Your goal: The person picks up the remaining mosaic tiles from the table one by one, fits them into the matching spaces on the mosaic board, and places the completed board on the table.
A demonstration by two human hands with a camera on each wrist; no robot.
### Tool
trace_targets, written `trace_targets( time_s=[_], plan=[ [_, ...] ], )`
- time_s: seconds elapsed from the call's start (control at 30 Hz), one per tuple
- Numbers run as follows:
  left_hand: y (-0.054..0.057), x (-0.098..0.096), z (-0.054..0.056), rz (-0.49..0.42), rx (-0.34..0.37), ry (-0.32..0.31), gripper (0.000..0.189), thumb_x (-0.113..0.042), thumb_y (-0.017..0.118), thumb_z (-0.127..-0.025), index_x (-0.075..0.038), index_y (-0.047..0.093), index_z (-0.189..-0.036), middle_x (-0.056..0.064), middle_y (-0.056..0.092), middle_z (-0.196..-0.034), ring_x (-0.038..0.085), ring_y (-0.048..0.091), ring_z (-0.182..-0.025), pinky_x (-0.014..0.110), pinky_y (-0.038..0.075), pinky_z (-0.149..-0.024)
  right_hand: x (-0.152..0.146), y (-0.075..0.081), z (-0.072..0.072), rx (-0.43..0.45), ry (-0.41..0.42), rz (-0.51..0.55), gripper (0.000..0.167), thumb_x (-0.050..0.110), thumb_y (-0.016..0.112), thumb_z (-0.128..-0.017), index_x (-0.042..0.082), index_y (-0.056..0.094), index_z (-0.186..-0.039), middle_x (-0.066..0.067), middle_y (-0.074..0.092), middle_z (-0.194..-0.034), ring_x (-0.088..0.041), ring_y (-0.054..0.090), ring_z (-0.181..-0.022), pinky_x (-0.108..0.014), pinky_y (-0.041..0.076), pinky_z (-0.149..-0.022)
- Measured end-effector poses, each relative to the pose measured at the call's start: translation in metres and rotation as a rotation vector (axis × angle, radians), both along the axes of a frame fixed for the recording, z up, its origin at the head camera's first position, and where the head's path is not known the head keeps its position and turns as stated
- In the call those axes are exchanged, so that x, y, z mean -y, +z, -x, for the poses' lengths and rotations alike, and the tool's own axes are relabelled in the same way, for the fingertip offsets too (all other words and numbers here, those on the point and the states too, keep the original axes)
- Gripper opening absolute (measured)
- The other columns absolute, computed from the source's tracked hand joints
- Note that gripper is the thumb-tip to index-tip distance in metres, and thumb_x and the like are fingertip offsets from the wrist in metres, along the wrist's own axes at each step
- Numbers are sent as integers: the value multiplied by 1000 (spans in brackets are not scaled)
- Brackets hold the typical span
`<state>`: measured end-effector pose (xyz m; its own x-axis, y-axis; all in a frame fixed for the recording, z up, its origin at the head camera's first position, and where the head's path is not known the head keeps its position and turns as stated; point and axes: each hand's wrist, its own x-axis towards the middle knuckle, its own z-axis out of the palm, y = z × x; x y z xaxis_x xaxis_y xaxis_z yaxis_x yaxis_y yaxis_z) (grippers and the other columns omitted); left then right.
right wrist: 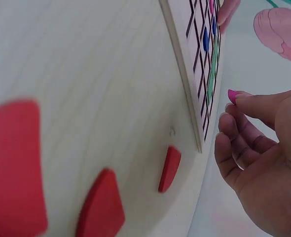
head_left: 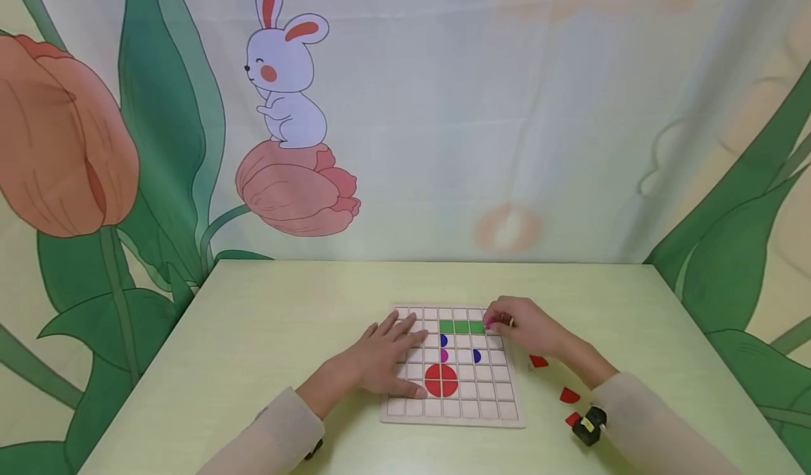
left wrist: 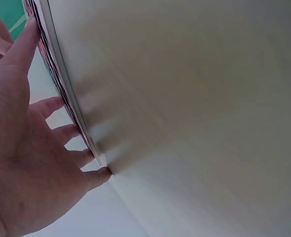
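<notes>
A square wooden grid board [head_left: 456, 424] lies on the table, its cells outlined in dark lines. Spread flat across its left side is my left hand [head_left: 389, 354]; in the left wrist view its fingertips [left wrist: 104, 171] touch the board's edge. My right hand [head_left: 526, 326] pinches a small magenta piece [right wrist: 233, 96] between thumb and finger over the board's upper right, at the end of a green strip [head_left: 462, 327]. Two blue half-circles [head_left: 477, 356], a magenta half-circle [head_left: 445, 355] and a red circle [head_left: 434, 372] of quarter pieces sit in the grid.
Right of the board, loose red pieces [head_left: 569, 395] lie on the table [head_left: 291, 306], one partly behind a black wrist device [head_left: 590, 426]. The right wrist view shows a red piece [right wrist: 170, 169] near the board's corner. A curtain [head_left: 431, 144] printed with a rabbit and tulips hangs behind.
</notes>
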<state>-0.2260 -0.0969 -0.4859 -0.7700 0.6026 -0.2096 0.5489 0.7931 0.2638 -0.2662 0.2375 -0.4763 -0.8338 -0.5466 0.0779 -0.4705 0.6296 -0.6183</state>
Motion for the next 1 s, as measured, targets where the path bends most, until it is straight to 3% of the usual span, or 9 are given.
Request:
trace_targets(
  time_s=[0.2, 0.57, 1.0],
  plan=[
    [0, 0, 0, 5, 4, 8, 107, -79, 66, -87, -24, 27, -170, 8, 8, -179, 40, 2, -163, 68, 17, -125, 12, -1, 1, 10, 21, -18, 10, 3, 70, -101, 6, 78, -106, 0, 68, -99, -16, 60, -90, -29, 56, -82],
    [-4, -1, 4, 22, 3, 7, 108, -82, 64, -86, -26, 26, -170, 7, 7, -179, 40, 1, -163, 67, 16, -126, 27, -6, -3, 63, -85, 15, 13, 4, 76, -98, 14, 68, -98, 2, 68, -90, -16, 60, -86, -28, 55, -79],
    [-2, -3, 3, 31, 18, 7, 108, -81, 65, -87, -26, 25, -171, 7, 7, -179, 40, 0, -163, 68, 16, -126, 29, -17, -5, 68, -73, 5, 8, 3, 74, -99, 11, 74, -98, 3, 68, -89, -16, 59, -85, -28, 54, -76]
  ],
)
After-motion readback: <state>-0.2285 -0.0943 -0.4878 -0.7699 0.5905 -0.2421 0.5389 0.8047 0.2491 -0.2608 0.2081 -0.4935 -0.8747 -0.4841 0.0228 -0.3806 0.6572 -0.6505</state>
